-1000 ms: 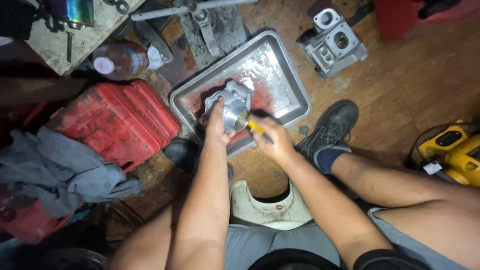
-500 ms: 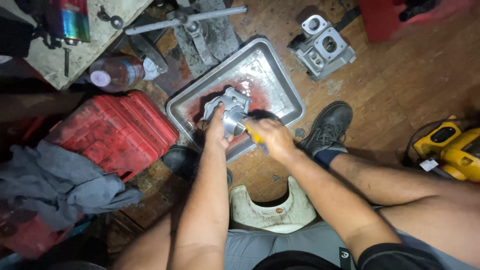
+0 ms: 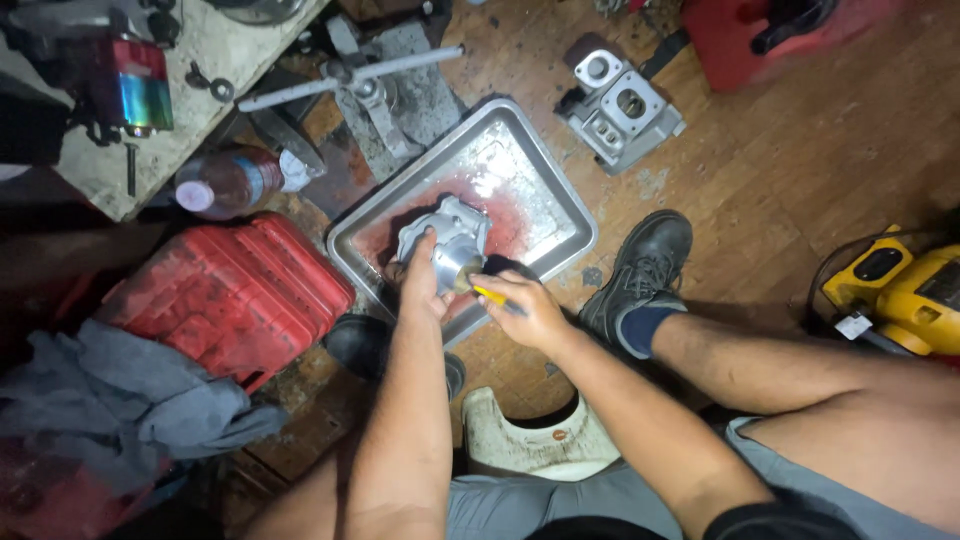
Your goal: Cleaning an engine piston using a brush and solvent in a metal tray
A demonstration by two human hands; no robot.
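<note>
A: Hands, status?

B: Left hand (image 3: 425, 283) was clamped on a grey metal casting (image 3: 452, 238), thumb side on its round polished end. Right hand (image 3: 528, 308) was closed around a yellow-handled tool (image 3: 490, 295), tip against that same round end. Couldn't tell what kind of tool, the working end was hidden.

A: Where was the casting?

B: In a steel tray (image 3: 545, 195) on the wooden floor, near corner of the tray, sitting in a reddish puddle. Person sat on a low white stool (image 3: 520, 440), right foot in a black shoe (image 3: 645, 265) just right of the tray, other black shoe (image 3: 358, 342) at the tray's near left edge.

A: Anything else around?

B: Second grey engine part (image 3: 620, 105) on the floor, far right of the tray, well apart. Red plastic case (image 3: 225, 300) left of the tray, grey rag (image 3: 130, 400) near it. Plastic bottle (image 3: 235, 180) with dark liquid lay far left, under the edge of a workbench (image 3: 200, 60). Yellow power tool (image 3: 905, 290) at the right edge. Metal vise-like stand (image 3: 380, 90) just beyond the tray's far corner.
</note>
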